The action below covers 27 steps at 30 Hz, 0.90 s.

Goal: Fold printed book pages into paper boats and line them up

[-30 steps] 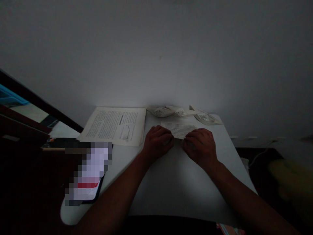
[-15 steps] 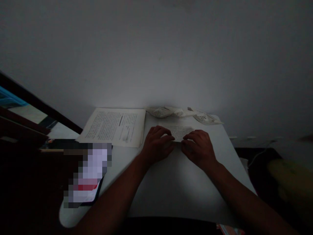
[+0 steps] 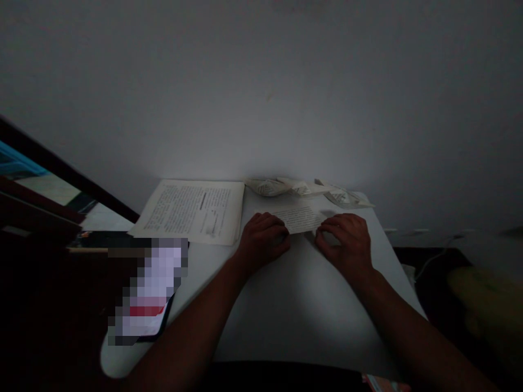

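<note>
Centre frame: I have left hand (image 3: 263, 239) and right hand (image 3: 345, 242) curled, pinching printed sheet (image 3: 303, 219) at near corners; judged light, pliant, easily creased; hold edges

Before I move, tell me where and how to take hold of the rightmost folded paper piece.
Probably pinch its right end lightly, coming from the near right. The rightmost folded paper piece lies long and low near the wall; its right end narrows to a tip pointing away from the next folded piece, which crowds its left end. The right hand is nearer.
</note>
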Available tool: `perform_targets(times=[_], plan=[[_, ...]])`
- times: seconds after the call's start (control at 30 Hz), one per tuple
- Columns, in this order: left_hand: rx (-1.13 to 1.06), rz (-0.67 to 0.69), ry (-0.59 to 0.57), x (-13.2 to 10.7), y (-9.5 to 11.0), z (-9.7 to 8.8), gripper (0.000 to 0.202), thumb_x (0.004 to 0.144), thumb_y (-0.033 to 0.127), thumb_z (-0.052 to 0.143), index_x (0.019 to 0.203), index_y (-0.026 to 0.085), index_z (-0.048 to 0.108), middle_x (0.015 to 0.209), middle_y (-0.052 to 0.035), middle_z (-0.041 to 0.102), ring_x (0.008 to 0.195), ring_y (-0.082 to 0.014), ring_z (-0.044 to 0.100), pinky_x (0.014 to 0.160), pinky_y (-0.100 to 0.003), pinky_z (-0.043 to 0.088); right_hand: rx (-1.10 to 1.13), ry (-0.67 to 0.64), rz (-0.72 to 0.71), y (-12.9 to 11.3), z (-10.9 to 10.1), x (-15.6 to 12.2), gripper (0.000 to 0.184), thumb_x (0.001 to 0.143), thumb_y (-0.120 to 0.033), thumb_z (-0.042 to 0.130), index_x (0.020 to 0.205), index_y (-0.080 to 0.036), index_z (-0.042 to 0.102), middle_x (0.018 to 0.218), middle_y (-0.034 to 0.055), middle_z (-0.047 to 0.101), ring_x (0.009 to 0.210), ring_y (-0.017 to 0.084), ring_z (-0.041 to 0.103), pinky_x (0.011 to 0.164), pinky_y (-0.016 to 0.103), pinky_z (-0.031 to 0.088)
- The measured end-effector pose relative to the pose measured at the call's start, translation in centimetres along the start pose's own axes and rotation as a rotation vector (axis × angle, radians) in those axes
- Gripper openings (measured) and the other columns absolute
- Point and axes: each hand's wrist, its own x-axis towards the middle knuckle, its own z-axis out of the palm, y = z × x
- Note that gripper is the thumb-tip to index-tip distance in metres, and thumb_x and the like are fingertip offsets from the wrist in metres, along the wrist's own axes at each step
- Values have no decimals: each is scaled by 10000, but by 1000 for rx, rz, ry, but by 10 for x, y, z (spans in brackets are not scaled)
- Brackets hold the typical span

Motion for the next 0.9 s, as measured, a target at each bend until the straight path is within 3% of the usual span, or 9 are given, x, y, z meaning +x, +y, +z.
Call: perform_targets(times=[0.37, 0.53, 0.63, 0.77, 0.9], plan=[[-93, -54, 81, -1, -2, -6, 37, 760, 157, 618, 726, 161, 629, 758, -50, 643, 706, -144, 592, 671, -288, 506, -122, 117, 180, 31, -7, -3, 64, 718, -169, 648, 700, -214, 607, 735, 25, 659, 758, 227, 608, 752, 393, 457], [-207, -101, 103, -1, 6, -9, 14, 793, 152, 594, 785, 160, 603, 792, -56, 623, 722, -134, 595, 658, -264, 513, 27, 87, 239, 24, -6, -5, 27, 750, -191, 631, 772, -205, 623, 778, 42, 667, 763, 228, 617, 734, 391, 491], [-269, -128, 108, -1, 9, -10, 20, 824, 142, 568, 823, 159, 580, 788, -49, 608, 686, -117, 567, 621, -243, 493, 132, 29, 336, 18, -3, -6, 158, 781, -239, 628, 934, -201, 633, 903, 72, 683, 863, 249, 629, 780, 420, 501], [-316, -249, 154, -3, 8, -9, 35, 854, 157, 542, 823, 165, 557, 787, -32, 579, 701, -109, 552, 632, -232, 485, 298, -39, 491, 21, 2, -11, 497, 770, -308, 671, 1231, -193, 526, 1091, 121, 675, 973, 265, 622, 850, 473, 491], [-415, -447, 183, -5, 9, -4, 52, 859, 201, 545, 813, 176, 546, 785, -9, 554, 700, -101, 555, 586, -194, 477, 627, -66, 626, 26, 12, -15, 608, 756, -336, 698, 1305, -226, 463, 1140, 119, 668, 968, 235, 646, 865, 467, 500]])
